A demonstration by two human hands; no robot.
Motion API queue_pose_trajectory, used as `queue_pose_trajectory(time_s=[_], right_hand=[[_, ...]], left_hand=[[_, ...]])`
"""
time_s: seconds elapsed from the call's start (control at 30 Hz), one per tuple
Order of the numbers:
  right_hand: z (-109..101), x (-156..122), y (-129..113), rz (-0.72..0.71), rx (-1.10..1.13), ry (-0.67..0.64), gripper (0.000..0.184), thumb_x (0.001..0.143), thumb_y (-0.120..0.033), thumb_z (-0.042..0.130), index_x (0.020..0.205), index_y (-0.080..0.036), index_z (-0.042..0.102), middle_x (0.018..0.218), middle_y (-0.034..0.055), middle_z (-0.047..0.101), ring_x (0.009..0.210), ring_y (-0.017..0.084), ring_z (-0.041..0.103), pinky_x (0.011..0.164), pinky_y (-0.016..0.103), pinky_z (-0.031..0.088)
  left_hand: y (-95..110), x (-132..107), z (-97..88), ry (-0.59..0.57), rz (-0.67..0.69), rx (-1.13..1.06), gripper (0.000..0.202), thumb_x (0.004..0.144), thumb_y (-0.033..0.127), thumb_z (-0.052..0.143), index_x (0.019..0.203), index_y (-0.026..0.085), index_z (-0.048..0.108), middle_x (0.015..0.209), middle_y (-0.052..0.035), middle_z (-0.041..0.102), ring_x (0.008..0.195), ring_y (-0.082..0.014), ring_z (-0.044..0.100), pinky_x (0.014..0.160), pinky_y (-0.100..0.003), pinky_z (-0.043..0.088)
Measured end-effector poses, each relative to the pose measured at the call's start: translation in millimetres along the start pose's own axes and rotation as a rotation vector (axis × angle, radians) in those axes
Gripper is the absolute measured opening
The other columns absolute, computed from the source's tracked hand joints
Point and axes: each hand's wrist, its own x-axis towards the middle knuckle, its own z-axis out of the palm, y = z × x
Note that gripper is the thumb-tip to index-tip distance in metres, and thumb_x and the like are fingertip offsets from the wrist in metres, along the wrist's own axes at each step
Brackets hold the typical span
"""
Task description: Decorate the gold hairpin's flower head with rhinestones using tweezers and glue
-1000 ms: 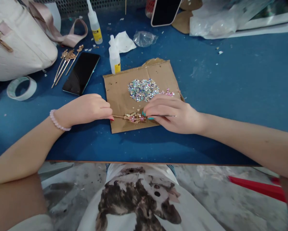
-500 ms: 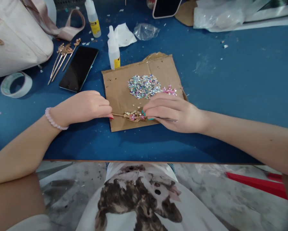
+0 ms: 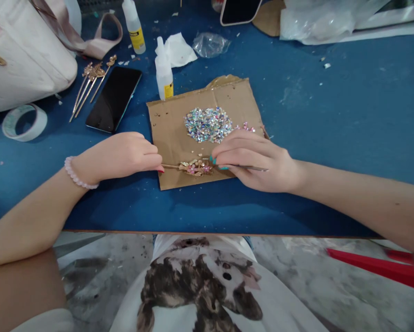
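My left hand (image 3: 134, 154) pinches the thin stem of a gold hairpin (image 3: 196, 168), whose ornate head bears pink flowers and lies over the cardboard (image 3: 168, 133). In my right hand (image 3: 258, 159) are slim metal tweezers (image 3: 250, 167), held between thumb and fingers just right of the hairpin's head. Their tips are too small to make out. Behind the hairpin, a pile of shiny multicoloured rhinestones (image 3: 209, 124) sits on the cardboard. A few pink flower pieces (image 3: 245, 126) show past my right knuckles, partly covered by the hand.
A glue bottle (image 3: 164, 76) stands at the cardboard's back edge, with another glue bottle (image 3: 135, 30) farther back. Left of them lie a black phone (image 3: 114, 99), several gold hairpins (image 3: 87, 87), a tape roll (image 3: 24, 122) and a white bag (image 3: 27, 55). Plastic wrapping (image 3: 314, 23) is at back right.
My right hand has drawn slightly to the right with the tweezers, uncovering more of the hairpin's head. The left hand keeps its pinch on the stem.
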Motion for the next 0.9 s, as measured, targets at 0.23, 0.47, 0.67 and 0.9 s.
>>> queue_pose_trajectory(time_s=[0.23,0.47,0.67,0.9], right_hand=[[4.2,0.4,0.7,-0.006,0.048,-0.017,0.016,0.093,-0.002,0.050,0.099,-0.016,0.055,0.089,0.0058,0.071,0.085,0.016,0.068,0.076,0.032,0.061],[3.2,0.5,1.2,0.002,0.038,-0.035,0.020,0.091,0.001,0.050,0.099,-0.016,0.054,0.091,0.0054,0.070,0.087,0.016,0.067,0.078,0.032,0.061],[1.9,1.1,2.0,-0.023,0.021,-0.039,0.024,0.087,0.006,0.050,0.098,-0.015,0.054,0.090,0.0058,0.069,0.085,0.016,0.065,0.077,0.032,0.060],[0.9,2.4,1.4,0.110,0.141,-0.018,0.009,0.096,-0.006,0.051,0.097,-0.014,0.055,0.089,0.0077,0.067,0.084,0.016,0.066,0.076,0.034,0.059]], left_hand=[[0.7,0.7,0.2,0.017,0.026,0.049,0.053,0.107,0.036,0.023,0.075,0.018,0.061,0.069,-0.0033,0.063,0.061,-0.0156,0.055,0.063,-0.031,0.034],[2.2,0.9,-1.9,-0.002,-0.015,0.001,0.050,0.107,0.037,0.028,0.073,0.018,0.060,0.069,-0.0025,0.063,0.062,-0.0141,0.054,0.063,-0.029,0.031],[1.0,-0.5,-0.1,0.050,0.034,0.080,0.048,0.107,0.033,0.029,0.075,0.018,0.062,0.067,-0.0015,0.061,0.061,-0.0149,0.053,0.063,-0.031,0.033],[0.8,0.2,0.5,0.091,0.051,0.116,0.054,0.107,0.036,0.025,0.071,0.019,0.061,0.066,-0.0008,0.061,0.059,-0.0142,0.051,0.061,-0.031,0.034]])
